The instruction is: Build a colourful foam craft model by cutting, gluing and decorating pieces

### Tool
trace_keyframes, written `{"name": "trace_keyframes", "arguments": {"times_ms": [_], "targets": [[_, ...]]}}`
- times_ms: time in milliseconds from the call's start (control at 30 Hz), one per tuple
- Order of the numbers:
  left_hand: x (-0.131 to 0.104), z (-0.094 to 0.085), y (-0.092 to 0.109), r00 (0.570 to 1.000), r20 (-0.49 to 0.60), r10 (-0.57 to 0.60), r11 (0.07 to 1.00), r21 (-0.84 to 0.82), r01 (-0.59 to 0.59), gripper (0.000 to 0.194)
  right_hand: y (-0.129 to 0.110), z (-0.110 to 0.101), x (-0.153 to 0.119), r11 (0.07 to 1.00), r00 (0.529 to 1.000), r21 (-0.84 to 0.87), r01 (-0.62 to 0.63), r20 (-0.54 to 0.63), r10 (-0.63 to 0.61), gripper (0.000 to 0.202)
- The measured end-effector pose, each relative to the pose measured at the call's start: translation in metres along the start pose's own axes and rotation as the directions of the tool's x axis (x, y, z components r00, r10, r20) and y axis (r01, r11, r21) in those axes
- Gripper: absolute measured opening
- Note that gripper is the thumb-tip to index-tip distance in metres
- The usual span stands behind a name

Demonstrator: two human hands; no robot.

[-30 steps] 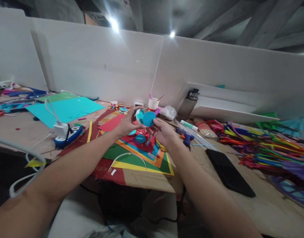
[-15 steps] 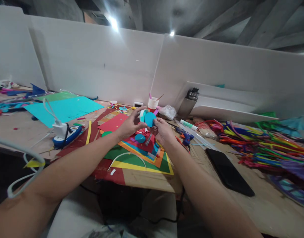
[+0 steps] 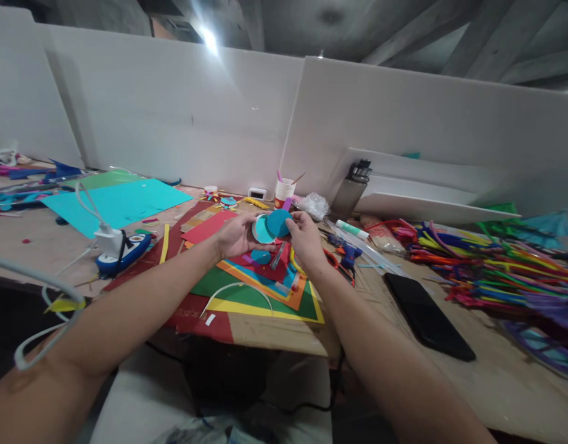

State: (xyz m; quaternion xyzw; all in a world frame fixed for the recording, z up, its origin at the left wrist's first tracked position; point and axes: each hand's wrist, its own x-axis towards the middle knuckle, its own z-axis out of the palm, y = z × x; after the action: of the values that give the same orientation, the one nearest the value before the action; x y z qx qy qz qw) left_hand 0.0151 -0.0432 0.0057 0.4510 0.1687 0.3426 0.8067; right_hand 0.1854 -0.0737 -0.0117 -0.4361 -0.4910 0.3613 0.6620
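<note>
cluttered table [image 3: 274, 336], phone [image 3: 425, 317], pipe cleaners [image 3: 487, 265]

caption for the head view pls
Left hand holds a white-rimmed teal cup; right hand holds a blue paper disc.

Craft workshop: coloured paper sheets [image 3: 119, 203], pipe cleaners [image 3: 487, 265], glue gun [image 3: 346, 253], partitioned worktable [image 3: 450, 382].

The blue circle [image 3: 279, 223] looks like matt paper. The big coloured sheets [image 3: 260, 296] are flat, smooth paper too. The tabletop [image 3: 450, 382] is bare, dull wood. On the right, the phone [image 3: 427, 317] is shiny black, and the pipe cleaners [image 3: 487, 265] look fuzzy. The far bottle [image 3: 351, 191] is grey metal.
</note>
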Motion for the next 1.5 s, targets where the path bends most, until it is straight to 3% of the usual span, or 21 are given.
{"name": "trace_keyframes", "arguments": {"times_ms": [167,367,567,700,800,867,1300,1500], "targets": [[0.001,-0.003,0.000,1.000,0.002,-0.021,1.000,-0.018,0.021,0.036,0.002,-0.003,0.003,0.999,0.999,-0.036,0.033,0.030,-0.032,0.027],[-0.001,0.002,0.001,0.985,-0.108,0.134,0.989,-0.050,-0.140,0.032,-0.007,-0.001,-0.001,0.999,0.999,0.030,-0.035,-0.008,0.035,0.030],[0.000,0.013,-0.010,0.962,-0.124,0.243,0.970,0.051,-0.239,0.018,-0.007,0.008,-0.009,0.999,0.996,-0.038,0.016,0.089,-0.013,0.024],[0.001,0.012,-0.017,0.923,-0.143,0.356,0.934,0.095,-0.345,0.016,-0.010,0.010,-0.017,0.968,0.976,-0.159,0.193,0.135,-0.172,0.018],[0.002,0.010,-0.017,0.899,-0.139,0.416,0.908,0.126,-0.400,0.021,-0.011,0.009,-0.021,0.875,0.922,-0.289,0.388,0.132,-0.365,0.015],[0.003,0.009,-0.018,0.889,-0.115,0.442,0.893,0.144,-0.426,0.026,-0.012,0.008,-0.022,0.831,0.896,-0.335,0.444,0.134,-0.424,0.014],[0.001,0.014,-0.020,0.868,-0.039,0.495,0.847,0.246,-0.472,0.044,-0.012,0.009,-0.022,0.814,0.907,-0.411,0.410,0.095,-0.409,0.007],[-0.001,0.013,-0.019,0.883,-0.001,0.470,0.845,0.289,-0.450,0.043,-0.011,0.008,-0.022,0.816,0.912,-0.418,0.400,0.093,-0.399,0.006]]}}
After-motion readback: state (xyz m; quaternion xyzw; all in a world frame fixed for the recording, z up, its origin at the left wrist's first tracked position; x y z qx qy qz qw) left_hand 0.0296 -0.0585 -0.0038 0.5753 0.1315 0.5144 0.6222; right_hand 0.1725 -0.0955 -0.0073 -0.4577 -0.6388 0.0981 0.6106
